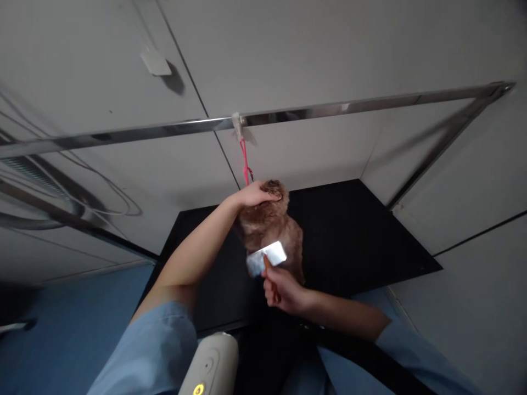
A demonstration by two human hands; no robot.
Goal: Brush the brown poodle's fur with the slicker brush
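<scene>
A brown furry plush-like item (pixel 292 236) hangs over the black table from a pink cord (pixel 245 159). Around its upper part is my left hand (pixel 257 194), with the thumb laid across the fur. My right hand (pixel 284 288) is closed round the orange-brown handle of a brush with a wide, shiny metal head (pixel 267 258). That head lies over the lower front of the fur and hides part of it. The item's far side is out of sight.
A metal bar (pixel 164 130) crosses above the black table (pixel 329 230) and carries the cord. Cables and a hose (pixel 37 175) hang at the left. A pale device with a yellow light (pixel 214 362) stands at the near edge, close to my left sleeve.
</scene>
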